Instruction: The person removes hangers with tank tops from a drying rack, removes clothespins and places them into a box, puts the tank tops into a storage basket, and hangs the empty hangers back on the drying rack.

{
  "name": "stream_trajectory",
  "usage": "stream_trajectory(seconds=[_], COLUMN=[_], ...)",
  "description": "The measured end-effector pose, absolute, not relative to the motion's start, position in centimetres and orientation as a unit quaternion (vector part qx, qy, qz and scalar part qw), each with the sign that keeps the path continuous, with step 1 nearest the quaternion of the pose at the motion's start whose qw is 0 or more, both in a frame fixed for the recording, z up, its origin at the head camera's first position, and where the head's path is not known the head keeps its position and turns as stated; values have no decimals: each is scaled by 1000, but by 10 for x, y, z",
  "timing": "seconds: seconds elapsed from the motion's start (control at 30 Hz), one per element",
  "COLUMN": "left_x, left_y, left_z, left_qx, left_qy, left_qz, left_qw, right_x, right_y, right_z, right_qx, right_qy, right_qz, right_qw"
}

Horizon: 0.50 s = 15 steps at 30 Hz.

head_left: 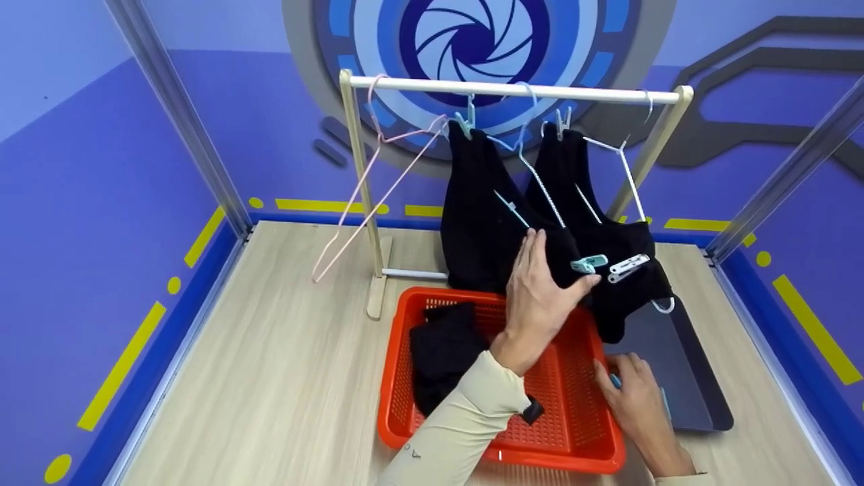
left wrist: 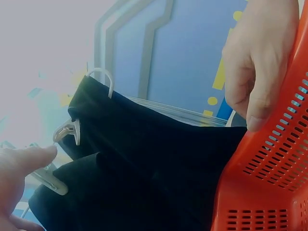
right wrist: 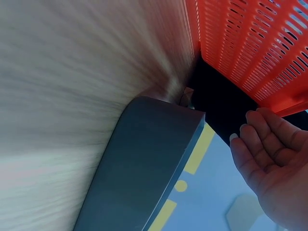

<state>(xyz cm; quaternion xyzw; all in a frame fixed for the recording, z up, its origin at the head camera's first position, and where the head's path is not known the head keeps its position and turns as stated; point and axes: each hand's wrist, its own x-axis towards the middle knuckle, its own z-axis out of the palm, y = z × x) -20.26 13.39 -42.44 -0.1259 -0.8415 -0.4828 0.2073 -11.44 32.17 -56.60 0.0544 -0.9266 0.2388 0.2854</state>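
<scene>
Under the pale rail (head_left: pixel 432 86) hangs the left black garment (head_left: pixel 474 216), long axis slanting down rightward; my left hand (head_left: pixel 538 297) overlaps it, fingers straight; I cannot tell if my right hand (head_left: pixel 634 398) grips anything.

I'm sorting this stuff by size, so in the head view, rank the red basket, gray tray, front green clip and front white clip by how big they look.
1. Red basket
2. Gray tray, partly hidden
3. Front green clip and front white clip: too alike to rank
</scene>
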Motion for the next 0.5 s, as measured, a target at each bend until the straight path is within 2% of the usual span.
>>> stream_trajectory(seconds=[0.5], left_x=[-207], left_y=[139], left_z=[-421], left_qx=[-141], left_qy=[-845], left_qz=[-463], left_qw=[227], right_x=[-113], right_y=[321], right_z=[-565], right_qx=[41], right_qy=[-929], right_qz=[245], right_qw=[274])
